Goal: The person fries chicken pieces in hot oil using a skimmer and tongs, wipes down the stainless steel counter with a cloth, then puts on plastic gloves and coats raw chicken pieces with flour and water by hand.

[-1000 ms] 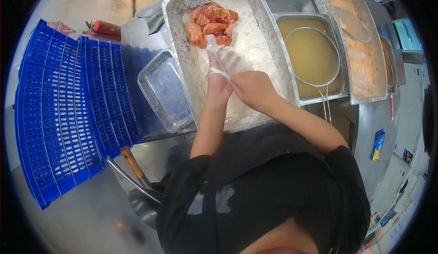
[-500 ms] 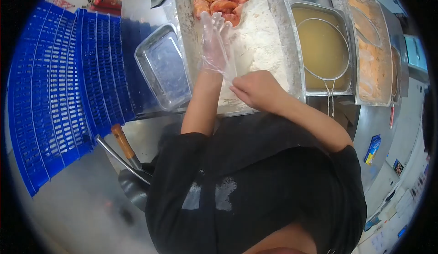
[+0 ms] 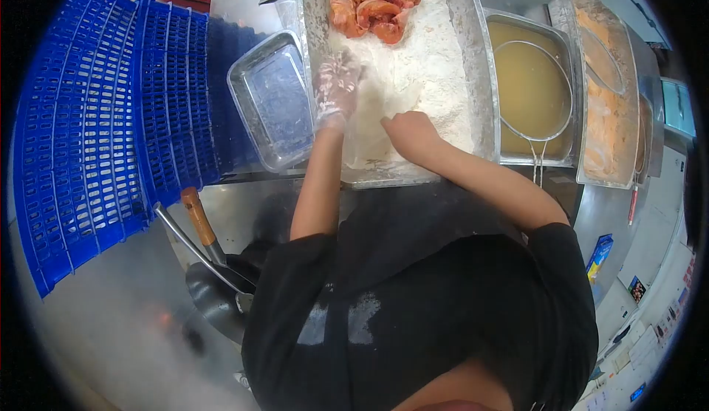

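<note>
My left hand (image 3: 338, 92) wears a clear plastic glove smeared with flour. It is over the left side of a deep metal tray (image 3: 484, 108), near the wall, with its fingers loosely apart and nothing visible in them. Bare and ungloved, my right hand (image 3: 413, 136) is closed above the front part of the tray, apart from the left glove; I see nothing in it. White flour (image 3: 436, 79) covers the tray's bottom. Raw, reddish marinated meat pieces (image 3: 377, 5) lie heaped on the flour at the far end, beyond both hands.
Left of the tray stand a shallow metal pan (image 3: 273, 104) and blue plastic baskets (image 3: 173, 86). On the right, a strainer (image 3: 535, 134) rests in a pan of yellowish liquid (image 3: 528, 71), with an orange-powder tray (image 3: 609, 130) beyond. A wooden-handled pan (image 3: 199, 219) is lower left.
My right hand has let go of the left glove's cuff and closed beside it. My left hand has drawn back from the meat toward me, and its glove now shows flour.
</note>
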Motion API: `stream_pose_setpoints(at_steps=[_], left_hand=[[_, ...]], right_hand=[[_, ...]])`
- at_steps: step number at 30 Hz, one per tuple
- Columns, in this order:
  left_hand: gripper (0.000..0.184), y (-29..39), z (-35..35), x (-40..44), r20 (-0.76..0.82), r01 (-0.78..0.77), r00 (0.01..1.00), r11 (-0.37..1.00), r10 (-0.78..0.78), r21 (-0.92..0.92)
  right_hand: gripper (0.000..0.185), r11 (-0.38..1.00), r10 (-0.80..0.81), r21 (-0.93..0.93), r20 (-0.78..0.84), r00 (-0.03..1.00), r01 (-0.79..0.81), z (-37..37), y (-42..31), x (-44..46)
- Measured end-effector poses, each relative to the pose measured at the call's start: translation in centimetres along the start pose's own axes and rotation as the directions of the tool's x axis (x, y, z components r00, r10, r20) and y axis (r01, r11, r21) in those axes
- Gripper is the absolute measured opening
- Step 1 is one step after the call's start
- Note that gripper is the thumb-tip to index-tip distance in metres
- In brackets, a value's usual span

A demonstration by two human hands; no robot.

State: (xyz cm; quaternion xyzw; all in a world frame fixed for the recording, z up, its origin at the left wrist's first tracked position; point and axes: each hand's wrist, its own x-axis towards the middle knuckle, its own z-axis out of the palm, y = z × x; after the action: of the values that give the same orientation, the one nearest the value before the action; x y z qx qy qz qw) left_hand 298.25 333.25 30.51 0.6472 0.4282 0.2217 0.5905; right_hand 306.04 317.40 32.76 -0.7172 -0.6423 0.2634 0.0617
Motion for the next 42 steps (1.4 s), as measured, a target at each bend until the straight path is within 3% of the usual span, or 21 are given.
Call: stream_pose_setpoints(at_steps=[1, 2, 4, 7, 11, 17, 18, 21, 22, 23, 24, 25, 27, 28, 30, 31, 33, 35, 39, 41, 42], left_hand=[[0.042, -1.5, -0.3, 0.2, 0.02, -0.259, 0.966, 0.962, 0.258, 0.087], [0.042, -0.3, -0.6, -0.5, 0.015, -0.26, 0.966, 0.962, 0.26, 0.086], [0.055, 3.7, -1.7, -3.7, 0.318, -0.393, 0.917, 0.672, 0.239, 0.628], [0.052, 4.4, -1.0, -6.1, 0.434, -0.396, 0.898, 0.57, 0.076, 0.72], [0.043, 6.2, 0.8, -7.6, 0.467, -0.459, 0.877, 0.479, 0.112, 0.748], [0.027, 4.0, 2.8, -7.0, 0.367, -0.573, 0.807, 0.464, 0.462, 0.676], [0.025, 3.2, 3.3, -6.9, 0.32, -0.53, 0.843, 0.567, 0.433, 0.63], [0.029, -0.3, 5.9, -7.0, 0.153, -0.309, 0.951, 0.871, 0.27, 0.382], [0.031, -0.7, 6.1, -7.1, 0.127, -0.477, 0.862, 0.698, 0.491, 0.535], [0.034, -1.4, 7.4, -7.1, 0.154, -0.554, 0.74, 0.463, 0.655, 0.692], [0.035, -7.9, 12.8, -4.6, 0.3, -0.402, 0.892, 0.294, 0.337, 0.867], [0.036, -0.3, 9.9, -6.6, 0.193, -0.399, 0.908, 0.629, 0.372, 0.667], [0.036, 3.0, 9.5, -7.5, -0.021, -0.234, 0.955, 0.799, 0.295, 0.554], [0.036, 4.0, 10.2, -7.8, -0.102, -0.157, 0.974, 0.925, 0.204, 0.346], [0.036, 4.9, 10.9, -8.3, -0.153, -0.008, 0.988, 0.988, -0.016, -0.157], [0.036, 4.6, 9.9, -7.9, -0.186, -0.015, 0.983, 0.987, -0.015, -0.159], [0.038, 3.1, 8.5, -7.8, 0.02, -0.298, 0.95, 0.89, 0.31, 0.346], [0.04, -1.1, 11.4, -5.6, -0.132, -0.366, 0.906, 0.9, 0.403, 0.237], [0.039, 2.0, 9.3, -7.5, -0.105, -0.312, 0.935, 0.926, 0.339, 0.212], [0.038, 2.1, 9.7, -7.7, -0.05, -0.293, 0.947, 0.917, 0.317, 0.27], [0.037, 2.1, 10.0, -7.8, -0.195, -0.396, 0.859, 0.856, 0.473, 0.333]], right_hand=[[0.014, 0.999, 0.017, -0.039, -0.02, 1.0, -0.017, 0.2, 0.5, 0.0], [0.014, 0.999, 0.012, -0.043, -0.02, 1.0, -0.013, -0.1, 0.9, -0.2], [0.012, 0.998, 0.053, -0.007, -0.211, 0.976, -0.056, -1.1, 1.4, -1.1], [0.011, 0.996, 0.084, 0.054, -0.358, 0.93, -0.069, -3.5, 1.5, -2.2], [0.012, 0.993, 0.055, 0.114, -0.516, 0.855, 0.005, -5.0, 1.8, -3.0], [0.01, 0.943, 0.159, 0.324, -0.628, 0.762, 0.07, -5.5, 0.6, -4.8], [0.008, 0.887, 0.228, 0.453, -0.59, 0.774, 0.084, -5.0, 0.2, -4.9], [0.016, 0.603, 0.391, 0.787, -0.148, 0.908, -0.131, -2.1, 2.3, -3.6], [0.023, 0.384, 0.44, 0.886, 0.073, 0.895, -0.261, -3.8, 1.9, -3.3], [0.03, -0.106, 0.472, 0.986, 0.164, 0.866, -0.129, 0.7, 5.2, -2.2], [0.032, -0.415, 0.347, 0.905, 0.25, 0.904, -0.091, -1.9, 3.3, -1.4], [0.037, -0.365, 0.245, 0.928, 0.176, 0.953, -0.078, -1.5, 4.5, -0.9], [0.05, -0.672, 0.16, 0.74, 0.194, 0.968, -0.038, -3.2, 4.4, 0.9], [0.05, -0.655, 0.118, 0.753, 0.187, 0.975, -0.065, -4.4, 3.5, 2.0], [0.059, -0.58, 0.388, 0.814, 0.25, 0.887, 0.024, -6.0, 2.0, 2.6], [0.06, -0.544, 0.413, 0.838, 0.22, 0.884, 0.045, -6.4, 1.7, 3.5], [0.062, -0.486, 0.398, 0.872, 0.164, 0.903, 0.056, -7.1, 2.1, 4.8], [0.065, -0.421, 0.382, 0.905, 0.11, 0.917, 0.067, -7.2, 2.1, 6.3], [0.068, -0.31, 0.364, 0.948, 0.05, 0.93, 0.071, -6.1, 6.0, 9.3], [0.072, 0.512, 0.375, 0.84, -0.406, 0.833, 0.179, -3.6, 9.8, 11.2], [0.07, 0.7, 0.343, 0.699, -0.508, 0.79, 0.145, -3.2, 11.3, 11.7]])
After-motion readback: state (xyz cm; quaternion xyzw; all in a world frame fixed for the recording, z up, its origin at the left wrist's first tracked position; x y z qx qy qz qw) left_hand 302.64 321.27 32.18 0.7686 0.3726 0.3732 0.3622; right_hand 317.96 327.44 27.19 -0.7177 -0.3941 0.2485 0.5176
